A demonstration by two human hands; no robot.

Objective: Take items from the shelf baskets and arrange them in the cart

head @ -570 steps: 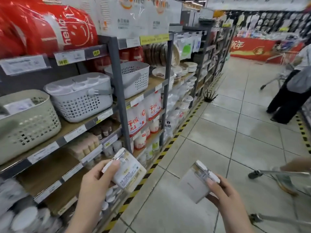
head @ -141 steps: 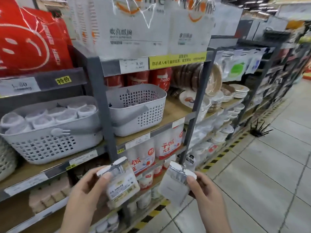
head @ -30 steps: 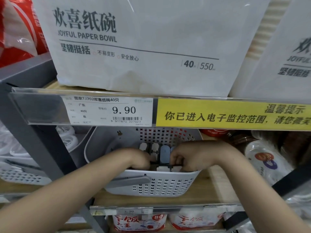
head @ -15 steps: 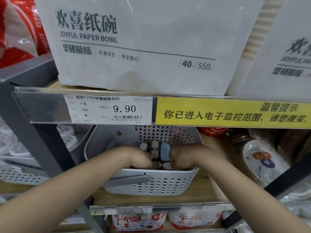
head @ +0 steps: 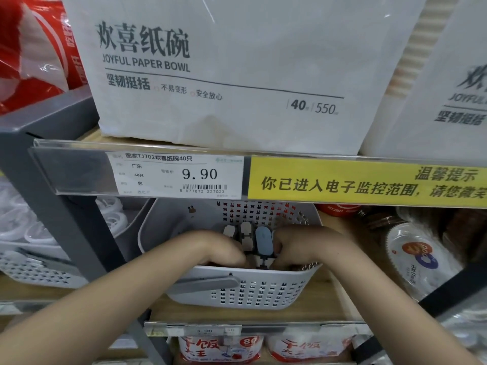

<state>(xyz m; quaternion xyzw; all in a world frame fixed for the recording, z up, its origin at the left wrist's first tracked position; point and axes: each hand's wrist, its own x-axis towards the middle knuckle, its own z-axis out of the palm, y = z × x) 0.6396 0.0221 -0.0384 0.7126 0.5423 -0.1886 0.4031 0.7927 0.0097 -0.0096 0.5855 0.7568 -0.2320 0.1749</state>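
Left hand (head: pixel 213 248) reaches down inside the grey perforated basket (head: pixel 237 291) on the wooden shelf (head: pixel 326 288), fingers curled over the rim out of sight, so what it grips, if anything, cannot be told. At centre, small packaged items (head: pixel 259 242) stand upright between the hands, a blue-grey one rightmost. Right hand (head: pixel 300 246) curls against that pack and seems to pinch it; best lift straight up, clearing the basket wall and the price rail (head: pixel 174 175) above.

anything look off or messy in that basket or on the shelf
Nothing stands out. The white basket sits upright on the wooden shelf, with small packs standing inside between the left hand and right hand. No spill or damage is visible.
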